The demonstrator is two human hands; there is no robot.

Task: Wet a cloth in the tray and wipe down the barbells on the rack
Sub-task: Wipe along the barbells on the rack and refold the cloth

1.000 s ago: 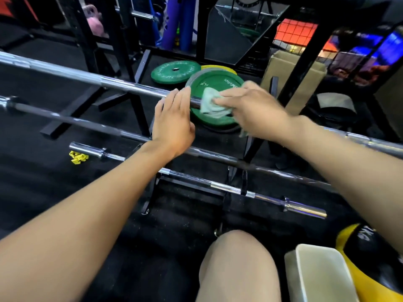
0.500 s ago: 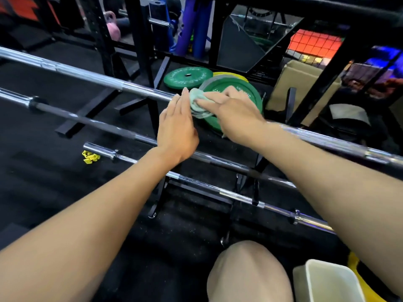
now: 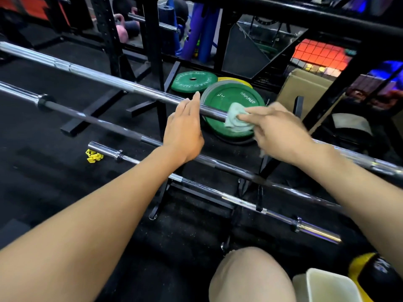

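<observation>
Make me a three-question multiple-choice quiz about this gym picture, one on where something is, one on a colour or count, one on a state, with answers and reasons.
1. Where is the cloth?
A. On the top barbell
B. In the tray
C. On the floor

2. What colour is the weight plate behind the cloth?
A. Red
B. Green
C. Blue

3. What is the left hand doing?
A. Gripping the cloth
B. Hanging by the knee
C. Resting flat on the top barbell

Answers:
1 A: the right hand presses the cloth onto the top barbell, far from the tray.
2 B: the weight plate is green.
3 C: the left hand lies on it with straight fingers.
</observation>
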